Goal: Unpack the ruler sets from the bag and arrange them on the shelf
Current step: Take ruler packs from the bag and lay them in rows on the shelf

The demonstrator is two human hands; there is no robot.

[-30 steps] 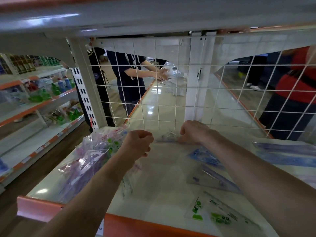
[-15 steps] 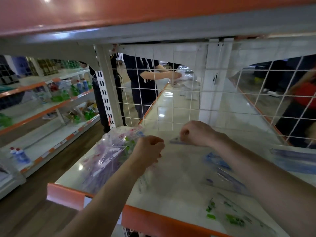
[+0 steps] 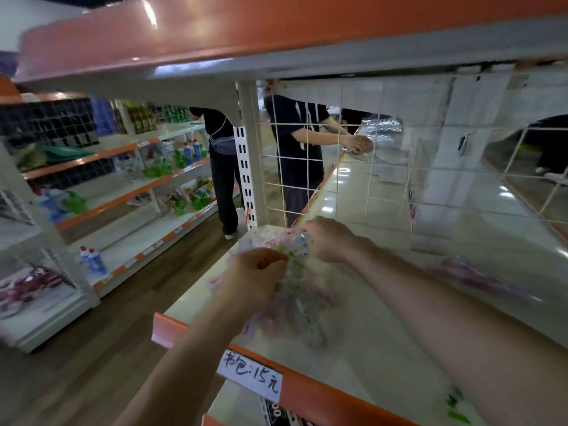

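Observation:
A clear plastic bag point(image 3: 295, 305) stuffed with pink, green and purple ruler sets lies at the left end of the white shelf point(image 3: 362, 342). My left hand point(image 3: 255, 279) is curled and grips the bag's near side. My right hand point(image 3: 333, 239) reaches across and pinches the bag's far top end with curled fingers. A purple ruler set point(image 3: 479, 279) lies blurred on the shelf to the right. A green-printed ruler set point(image 3: 458, 404) lies near the front edge at the lower right.
The shelf has an orange front lip point(image 3: 310, 387) with a handwritten price label point(image 3: 250, 378). A wire mesh point(image 3: 384, 182) closes the back and an upper shelf point(image 3: 276, 35) hangs low overhead. Two people point(image 3: 301, 155) stand beyond the mesh. Stocked shelves point(image 3: 129, 186) line the aisle on the left.
The view swung left and pulled back. My right hand left the ruler set at the back of the shelf and moved left onto the bag's top. My left hand stayed at the bag.

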